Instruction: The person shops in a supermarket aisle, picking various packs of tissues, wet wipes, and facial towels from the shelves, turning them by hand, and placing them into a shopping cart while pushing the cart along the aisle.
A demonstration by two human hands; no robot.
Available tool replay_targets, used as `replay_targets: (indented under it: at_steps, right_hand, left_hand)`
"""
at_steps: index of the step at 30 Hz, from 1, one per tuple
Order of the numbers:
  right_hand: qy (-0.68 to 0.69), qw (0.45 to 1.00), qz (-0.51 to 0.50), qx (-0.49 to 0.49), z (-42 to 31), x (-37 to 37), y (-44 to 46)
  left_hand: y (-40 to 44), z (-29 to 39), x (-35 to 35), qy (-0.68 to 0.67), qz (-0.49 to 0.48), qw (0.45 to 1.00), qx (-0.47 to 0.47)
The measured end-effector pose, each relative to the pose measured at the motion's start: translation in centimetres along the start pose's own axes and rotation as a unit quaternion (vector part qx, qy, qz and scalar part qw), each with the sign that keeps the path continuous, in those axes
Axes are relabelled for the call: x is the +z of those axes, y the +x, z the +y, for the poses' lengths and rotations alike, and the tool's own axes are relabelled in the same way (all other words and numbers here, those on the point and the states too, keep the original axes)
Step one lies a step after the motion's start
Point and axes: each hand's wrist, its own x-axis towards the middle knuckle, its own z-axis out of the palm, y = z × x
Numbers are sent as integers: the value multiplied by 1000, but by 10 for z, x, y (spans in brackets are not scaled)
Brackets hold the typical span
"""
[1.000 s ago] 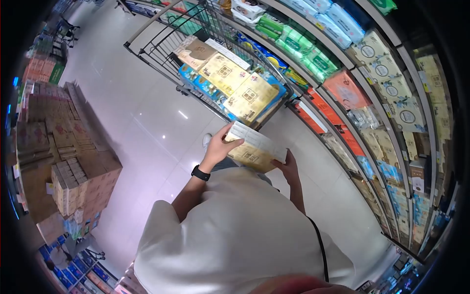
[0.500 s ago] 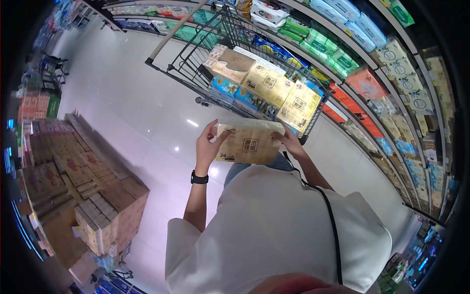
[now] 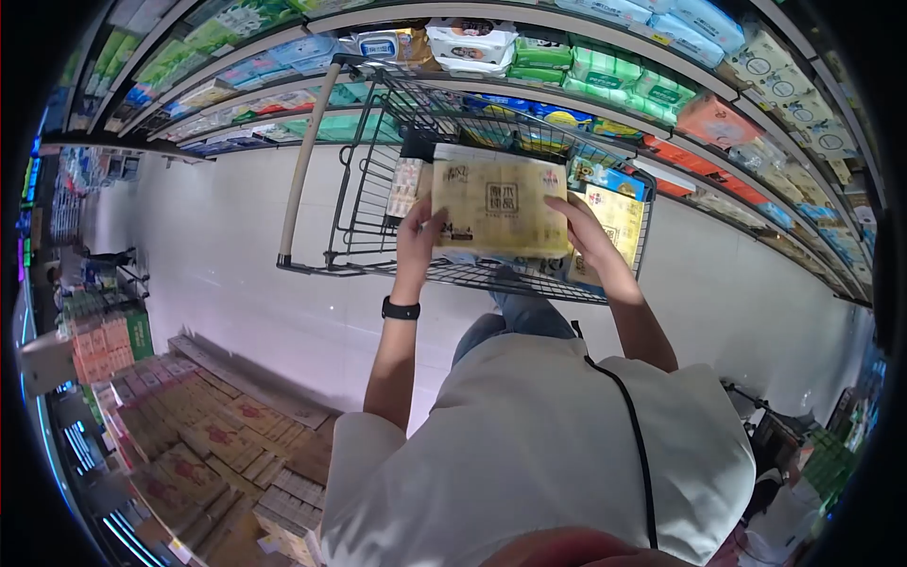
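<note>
A yellow tissue pack (image 3: 501, 203) with dark square lettering is held up between my two hands, its broad face toward me. My left hand (image 3: 417, 238), below which a black watch sits on the wrist, grips the pack's left edge. On the right edge my right hand (image 3: 584, 234) has its fingers closed. Behind and beneath the pack is the wire shopping cart (image 3: 368, 203), partly hidden by it. In the cart's right end lies another yellow pack (image 3: 612, 227), with a blue pack (image 3: 614, 178) beside it.
Shelves (image 3: 529, 85) of wipes and tissue packs curve along the top and right. Stacked cartons (image 3: 222, 425) stand at lower left. The cart's handle (image 3: 310, 170) is on its left side. Other carts show dimly at both far edges.
The view has turned toward the shelves. My hands have raised the pack from in front of my body to over the cart, where it now hides much of the load.
</note>
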Motion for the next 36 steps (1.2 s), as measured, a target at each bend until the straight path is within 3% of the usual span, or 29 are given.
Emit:
replay_targets:
  at_steps: [3,6,8,10,11,12,14,15,17,18,19,20,22,23,27,32,35,36]
  right_hand:
    - [-41,997,-14,-63,-23,22,80]
    - [-103,993,33,-54,-38,47,140]
    - [-122,986,32,-110,-17,50,191]
    - [-203,972,58,-108,24,37,249]
    - [-268,955,72,-108,33,41,257]
    - [-363,920,106,-102,61,34,281]
    - [-439,891,116,9,76,39,294]
    - [-439,889,129,14,75,42,296]
    - [-531,827,184,8,80,50,294]
    - [-533,825,189,15,84,48,292]
    - [-536,824,181,-8,83,44,292]
    - [-540,823,173,-34,81,43,292]
    - [-540,822,178,-37,81,47,286]
    - [-539,820,187,-42,74,50,278]
    - [-541,802,250,-28,71,78,246]
    - [-477,796,321,-190,88,111,167]
    - [-462,782,345,-237,111,124,101]
    - [-462,781,370,-201,125,130,79]
  left_hand:
    - [92,10,-24,23,-24,999,-7]
    - [169,8,-34,-12,-14,1000,11]
    - [216,-29,-49,-4,-9,1000,17]
    - [258,-89,-71,206,-16,978,38]
    - [264,-105,-69,291,32,956,15]
    - [269,-116,-71,289,21,957,14]
    - [280,-139,-78,376,-153,914,-7]
    - [282,-168,-80,384,-111,910,108]
    - [263,-144,-69,411,-115,895,133]
    - [256,-140,-71,447,-106,874,159]
    - [256,-133,-72,498,-160,842,133]
    - [252,-125,-73,492,-161,844,137]
    - [235,-115,-78,590,-193,770,142]
    - [232,-108,-85,603,-263,744,121]
    - [237,-134,-96,599,-318,721,139]
    - [233,-114,-90,621,-322,705,119]
    - [235,-114,-87,621,-329,700,126]
    - [235,-105,-86,619,-362,690,96]
